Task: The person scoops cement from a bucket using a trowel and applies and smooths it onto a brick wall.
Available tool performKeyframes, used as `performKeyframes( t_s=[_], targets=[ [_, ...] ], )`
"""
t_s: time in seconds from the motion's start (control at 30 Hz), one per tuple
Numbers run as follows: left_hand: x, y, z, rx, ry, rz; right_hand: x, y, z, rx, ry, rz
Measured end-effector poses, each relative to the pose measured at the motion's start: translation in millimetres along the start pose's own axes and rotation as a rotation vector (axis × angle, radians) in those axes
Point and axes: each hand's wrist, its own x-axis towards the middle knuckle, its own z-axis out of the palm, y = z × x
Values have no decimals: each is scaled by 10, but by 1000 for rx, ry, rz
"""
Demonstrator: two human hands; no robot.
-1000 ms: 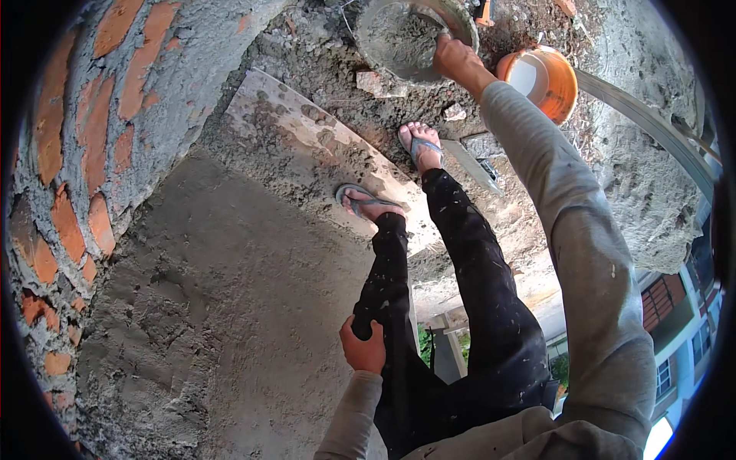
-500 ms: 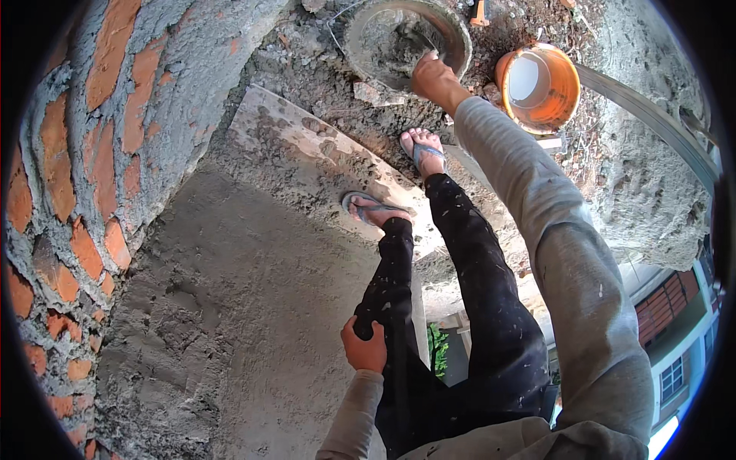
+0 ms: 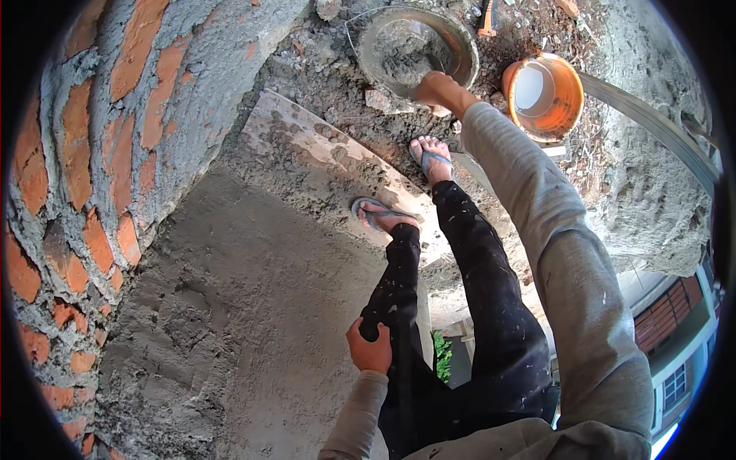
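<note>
My right hand (image 3: 445, 92) is closed at the near rim of a round mortar tub (image 3: 469, 57), wrapped around a trowel (image 3: 436, 63). Most of the tool is hidden by my hand and the tub's shadow. Wet grey mortar (image 3: 402, 57) lies in the tub. On my left knee rests my left hand (image 3: 370, 347), thumb and fingers apart over the black trousers (image 3: 395, 307), with nothing held.
An orange bucket (image 3: 571, 100) with pale liquid stands right of the tub; an orange-handled tool (image 3: 487, 23) lies above it. My sandaled feet are by a mortar-smeared board (image 3: 295, 126). A rough brick wall (image 3: 138, 54) rises left of the grey mortar surface (image 3: 284, 307).
My right hand has drawn back slightly toward me, to the tub's near rim, and turned at the wrist. The view has shifted a little; my left hand stays on the knee.
</note>
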Motion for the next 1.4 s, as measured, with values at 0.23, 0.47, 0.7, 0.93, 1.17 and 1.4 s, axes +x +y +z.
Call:
performKeyframes(
  t_s=[0.23, 0.47, 0.7, 0.93, 1.17, 1.4],
  targets=[
    [0, -162, 8, 12, 16, -13, -345, 99, -42, 1828, -833, 126],
    [-7, -126, 8, -55, -24, -8, -604, -82, -107, 1513, -276, -14],
    [-70, -131, 64, -47, -16, -21, -513, 17, 62, 207, 606, -99],
    [-54, -233, 107, -50, -13, -43, -818, 328, 365, 363, 257, -281],
    [-54, -257, 91, -73, 17, 7, -197, 353, -142, 1267, -478, 193],
    [-97, -243, 92, -89, 9, -58, -196, 519, -100, 77, 350, -107]
  ],
)
